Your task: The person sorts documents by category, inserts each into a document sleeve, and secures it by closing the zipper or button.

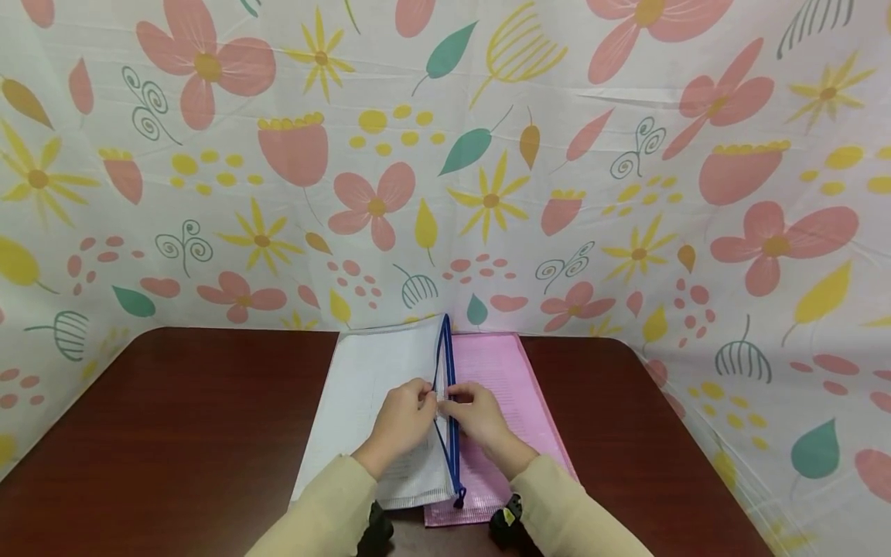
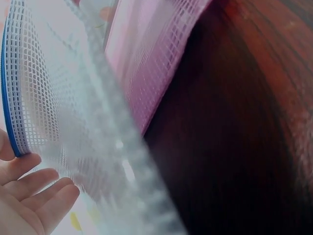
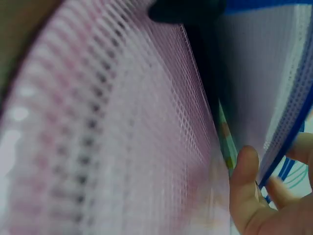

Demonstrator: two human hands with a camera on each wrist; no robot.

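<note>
A white mesh zipper pouch [image 1: 369, 371] lies on the table with its blue-edged mouth parted along the right side. My left hand [image 1: 404, 418] pinches one blue edge [image 2: 7, 107] of that mouth between thumb and forefinger, the other fingers loosely bent. At the opposite blue edge [image 3: 288, 132] is my right hand [image 1: 479, 414], thumb and fingers on either side of it. Both hands are close together near the middle of the opening. A pink mesh pouch [image 1: 487, 363] lies partly under the white one and sticks out on its right.
The dark brown table [image 1: 209, 418] extends to both sides of the pouches. A floral-patterned cloth [image 1: 445, 193] hangs along the back and sides. Dark zipper-pull ends [image 1: 459, 495] sit at the white pouch's near right corner.
</note>
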